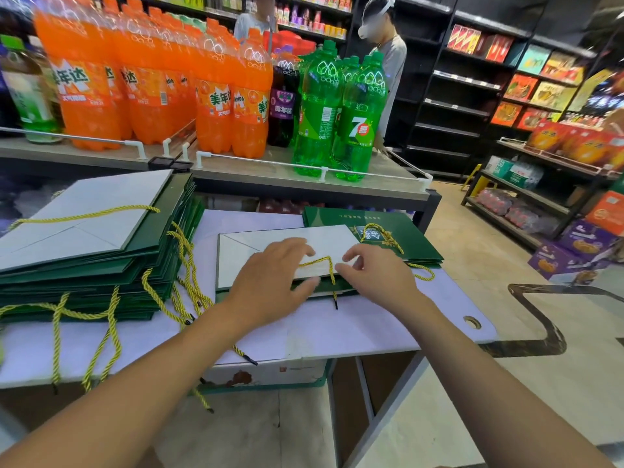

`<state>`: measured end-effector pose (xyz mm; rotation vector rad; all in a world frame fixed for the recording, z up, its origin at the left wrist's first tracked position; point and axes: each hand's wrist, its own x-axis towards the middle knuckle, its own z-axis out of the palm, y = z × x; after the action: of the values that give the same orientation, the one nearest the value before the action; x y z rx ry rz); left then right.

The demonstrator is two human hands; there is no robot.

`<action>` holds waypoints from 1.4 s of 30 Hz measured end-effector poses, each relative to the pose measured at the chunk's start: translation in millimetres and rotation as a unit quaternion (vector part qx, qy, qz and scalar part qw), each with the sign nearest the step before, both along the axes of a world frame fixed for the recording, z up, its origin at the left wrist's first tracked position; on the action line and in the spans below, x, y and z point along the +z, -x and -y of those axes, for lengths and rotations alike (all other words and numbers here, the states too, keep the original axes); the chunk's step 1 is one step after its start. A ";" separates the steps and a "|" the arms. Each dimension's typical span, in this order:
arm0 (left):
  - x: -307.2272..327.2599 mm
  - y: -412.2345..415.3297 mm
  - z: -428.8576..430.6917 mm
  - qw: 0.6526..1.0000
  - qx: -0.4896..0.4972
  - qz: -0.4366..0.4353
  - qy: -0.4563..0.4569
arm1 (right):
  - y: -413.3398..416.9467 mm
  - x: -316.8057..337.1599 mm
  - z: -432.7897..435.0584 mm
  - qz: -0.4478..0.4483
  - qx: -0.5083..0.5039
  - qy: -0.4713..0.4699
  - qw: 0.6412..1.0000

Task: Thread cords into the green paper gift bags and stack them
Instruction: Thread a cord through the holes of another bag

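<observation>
- The left grip (pixel 270 275) lies wide and flat on a folded green bag (pixel 233 261), fingers straight, pressing it onto the counter (pixel 371 325); it holds nothing
- The right grip (pixel 371 278) sits just right of the left one and is narrow, thumb and forefinger curled close together at the bag's near edge; I cannot tell whether they actually pinch the cord
- A yellow cord (pixel 332 275) comes out from under the left grip's fingertips, bends in the gap between the two grips and drops over the bag's edge; its black tip lies on the counter just on the person's side of both grips
- Step in hand, as I judge it: threading this cord through the bag's holes, with one end seemingly through and hanging loose
- The next move likely calls for a sure pinch on the cord with the right grip, drawing it through while the left pins the bag flat, then feeding the tip into the second hole; the cord is limp, so the stiff black tip is the part to aim
- The stack of finished bags (pixel 101 265) stands well to the left of the left grip, cords trailing off its near side; this bag should go on top once threaded
- A lower pile of green bags (pixel 412 238) lies just beyond the right grip, a loose cord (pixel 381 236) coiled on it
</observation>
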<state>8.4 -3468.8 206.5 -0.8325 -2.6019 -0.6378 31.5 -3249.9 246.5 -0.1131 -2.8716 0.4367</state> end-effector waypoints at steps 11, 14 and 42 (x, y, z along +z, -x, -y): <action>-10.2 14.2 41.4 0.966 0.061 0.158 0.195 | 36.2 -1.9 21.6 -0.001 0.054 0.064 0.996; -11.2 16.3 44.5 0.967 0.057 0.162 0.189 | 39.4 2.8 17.4 0.003 0.025 0.153 0.988; -2.3 -4.4 56.4 0.978 0.058 0.169 0.104 | 36.8 -2.6 3.9 -0.034 0.139 0.121 0.982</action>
<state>12.8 -3525.3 204.2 -0.6731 -3.0412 -0.5180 -5.3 -3253.8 243.9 0.2596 -2.7633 0.8250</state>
